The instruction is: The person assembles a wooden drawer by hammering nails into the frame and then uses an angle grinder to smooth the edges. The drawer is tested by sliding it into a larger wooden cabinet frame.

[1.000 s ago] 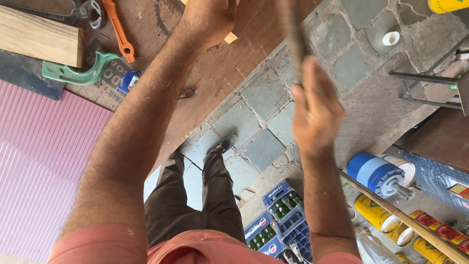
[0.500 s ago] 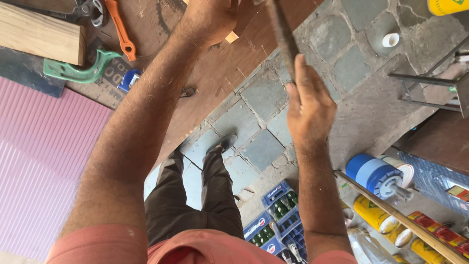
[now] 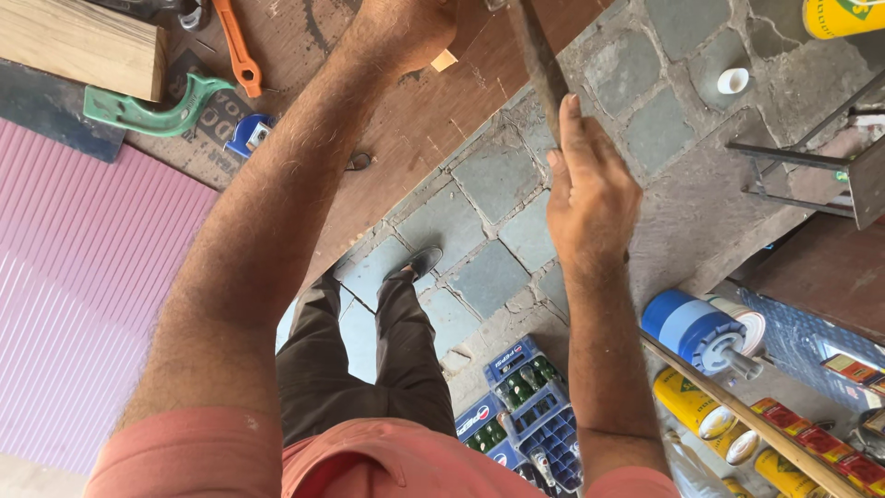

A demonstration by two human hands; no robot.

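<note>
My left hand (image 3: 406,28) reaches to the top edge of the view and rests on a brown wooden board (image 3: 406,138); its fingers are cut off by the frame. A small pale wood chip (image 3: 444,61) lies just beside it. My right hand (image 3: 590,194) is wrapped around the lower end of a long dark narrow tool (image 3: 536,55), with the forefinger laid along it. The tool slants up across the board's edge and out of the frame, so its working end is hidden.
On the board lie a pale wooden block (image 3: 83,41), a green handle (image 3: 147,111), an orange wrench (image 3: 235,46) and a blue tape measure (image 3: 249,134). A pink ribbed sheet (image 3: 83,295) lies left. Below are stone paving, blue bottle crates (image 3: 525,406), a blue-and-white roll (image 3: 701,327) and a metal frame (image 3: 802,166).
My right hand has shifted slightly left and closed more firmly along the dark tool, which now slants more to the upper left. The left arm has hardly moved.
</note>
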